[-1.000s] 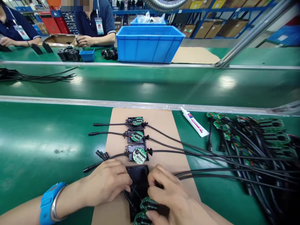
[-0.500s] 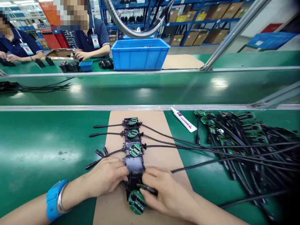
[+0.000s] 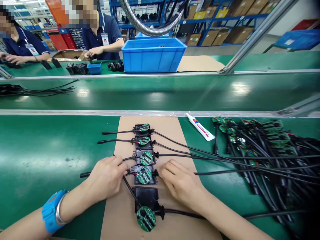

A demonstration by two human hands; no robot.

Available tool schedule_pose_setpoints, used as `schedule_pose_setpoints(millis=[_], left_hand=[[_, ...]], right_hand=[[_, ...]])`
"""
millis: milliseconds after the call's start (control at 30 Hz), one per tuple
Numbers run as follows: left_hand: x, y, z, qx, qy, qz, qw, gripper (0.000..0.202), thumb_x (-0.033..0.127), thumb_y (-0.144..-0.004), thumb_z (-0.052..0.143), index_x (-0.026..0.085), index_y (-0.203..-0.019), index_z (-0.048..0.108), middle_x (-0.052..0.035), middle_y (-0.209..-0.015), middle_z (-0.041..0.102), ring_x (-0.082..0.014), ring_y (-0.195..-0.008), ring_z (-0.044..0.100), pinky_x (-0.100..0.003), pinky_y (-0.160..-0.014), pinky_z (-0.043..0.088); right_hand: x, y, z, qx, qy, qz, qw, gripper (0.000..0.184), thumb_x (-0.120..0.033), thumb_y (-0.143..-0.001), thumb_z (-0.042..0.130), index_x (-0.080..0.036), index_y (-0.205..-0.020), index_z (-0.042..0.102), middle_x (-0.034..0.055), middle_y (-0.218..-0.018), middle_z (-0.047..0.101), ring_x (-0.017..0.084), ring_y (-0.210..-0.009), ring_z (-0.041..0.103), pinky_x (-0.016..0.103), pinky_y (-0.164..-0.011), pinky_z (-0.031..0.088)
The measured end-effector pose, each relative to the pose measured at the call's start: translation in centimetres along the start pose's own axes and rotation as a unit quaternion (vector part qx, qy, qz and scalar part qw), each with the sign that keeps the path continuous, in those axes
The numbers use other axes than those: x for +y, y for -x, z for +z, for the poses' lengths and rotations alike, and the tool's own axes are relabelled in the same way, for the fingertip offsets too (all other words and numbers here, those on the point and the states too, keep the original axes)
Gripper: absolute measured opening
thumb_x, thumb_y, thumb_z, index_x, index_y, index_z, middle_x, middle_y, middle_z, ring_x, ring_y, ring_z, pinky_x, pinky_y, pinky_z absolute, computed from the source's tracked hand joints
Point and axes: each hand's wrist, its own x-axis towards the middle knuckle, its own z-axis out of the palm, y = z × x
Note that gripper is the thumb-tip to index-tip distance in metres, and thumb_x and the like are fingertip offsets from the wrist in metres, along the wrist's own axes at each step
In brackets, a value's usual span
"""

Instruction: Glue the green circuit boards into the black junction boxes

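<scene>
On a brown cardboard sheet [image 3: 172, 133] lies a column of black plastic housings, each with a round green circuit board and black cables. My left hand [image 3: 106, 178] pinches the left cable at the fourth housing [image 3: 144, 175]. My right hand [image 3: 180, 181] presses its fingertips on the cable grommet at that housing's right side. Nearest me lies an empty black housing [image 3: 146, 198] with a loose green board [image 3: 146, 219] resting at its near edge. A blue wristband [image 3: 50, 210] is on my left wrist.
A heap of cabled green boards [image 3: 262, 146] lies to the right, with a white glue tube [image 3: 200, 126] beside it. Beyond a metal rail runs a green conveyor belt [image 3: 160, 93]. Across it two people work near a blue bin [image 3: 153, 55].
The green board now sits seated in the fourth housing, and both hands moved up from the nearest housing to that housing's cables. The nearest housing and its board lie released.
</scene>
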Motion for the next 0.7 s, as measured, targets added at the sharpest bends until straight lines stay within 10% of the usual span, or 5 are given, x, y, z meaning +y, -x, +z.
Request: schedule_pose_setpoints(millis=[133,333,467,700], left_hand=[[0.3,0.5,-0.3,0.022,0.009,0.017,1.0,0.016,0.013,-0.09,0.043,0.016,-0.096,0.057,-0.0078,-0.093,0.057,-0.0229,-0.082,0.048,-0.038,-0.07,0.039],[0.1,1.8,1.0,0.002,0.087,0.088,0.992,0.017,0.011,-0.089,0.046,0.017,-0.1,0.057,-0.0067,-0.098,0.057,-0.0217,-0.092,0.047,-0.038,-0.08,0.036],[-0.2,2.1,-0.1,0.048,0.173,0.113,0.977,0.023,0.005,-0.089,0.048,0.019,-0.106,0.056,-0.0044,-0.099,0.06,-0.0186,-0.095,0.049,-0.037,-0.085,0.036],[0.7,4.3,-2.4,0.03,0.162,0.096,0.982,0.02,0.013,-0.09,0.049,0.019,-0.107,0.059,-0.0023,-0.081,0.056,-0.0149,-0.067,0.049,-0.029,-0.056,0.035]], right_hand=[[-1.2,0.4,-1.8,0.028,0.029,-0.017,0.999,0.014,-0.01,-0.089,0.05,-0.015,-0.097,0.06,0.0065,-0.088,0.06,0.02,-0.084,0.047,0.035,-0.074,0.039],[-3.8,2.4,-4.0,-0.139,-0.155,0.024,0.978,0.011,-0.015,-0.087,0.053,-0.02,-0.097,0.057,0.0042,-0.087,0.058,0.019,-0.082,0.05,0.033,-0.071,0.042],[-3.8,3.4,-4.3,-0.065,-0.213,0.013,0.975,0.017,-0.006,-0.089,0.044,-0.018,-0.098,0.053,0.0043,-0.082,0.056,0.016,-0.077,0.047,0.03,-0.066,0.039],[-2.8,3.8,-2.7,-0.074,-0.133,0.051,0.987,0.017,-0.009,-0.091,0.043,-0.016,-0.077,0.048,0.0042,-0.076,0.05,0.015,-0.073,0.043,0.029,-0.063,0.035]])
